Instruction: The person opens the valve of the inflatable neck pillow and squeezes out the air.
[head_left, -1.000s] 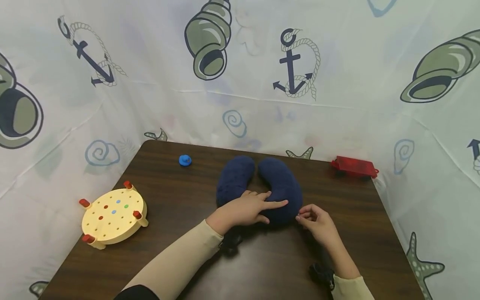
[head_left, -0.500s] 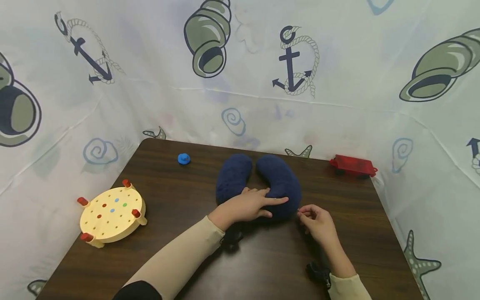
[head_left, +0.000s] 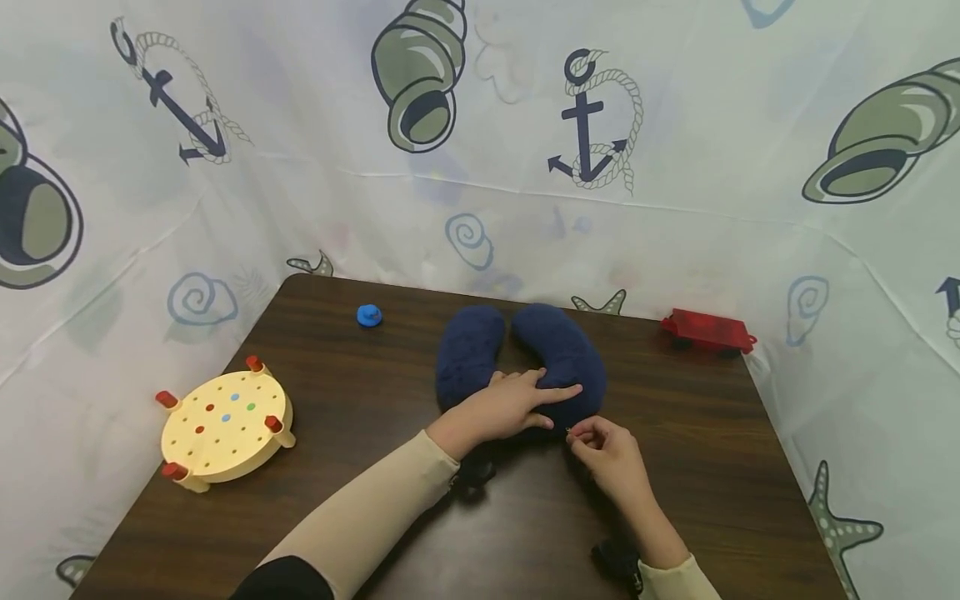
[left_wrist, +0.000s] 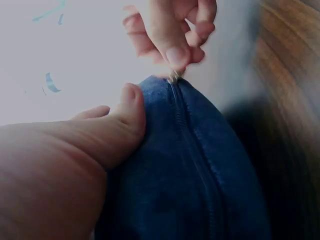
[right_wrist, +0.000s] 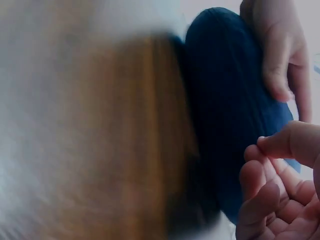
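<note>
A navy U-shaped neck pillow point(head_left: 470, 352) lies on the brown table, its two ends pointing away from me. My left hand point(head_left: 495, 408) rests across the pillow's curved near part, fingers spread and mostly straight. At the pillow's near right edge, my right hand point(head_left: 617, 467) pinches a small metal zipper pull point(left_wrist: 174, 77) between thumb and forefinger. In the left wrist view the zipper point(left_wrist: 192, 145) runs along the pillow's side, from the pinching fingertips down past my left thumb. In the right wrist view, the fingertips hide the pull.
A yellow round pegboard stool point(head_left: 225, 425) with red-tipped legs lies legs-up at the left of the table point(head_left: 337, 375). A small blue rubber duck-like toy point(head_left: 369, 315) sits at the back left. A red toy wagon point(head_left: 708, 331) stands at the back right corner.
My right hand has moved left along the pillow's near edge, pulling the zipper pull with it. The left hand stays on the pillow with little change.
</note>
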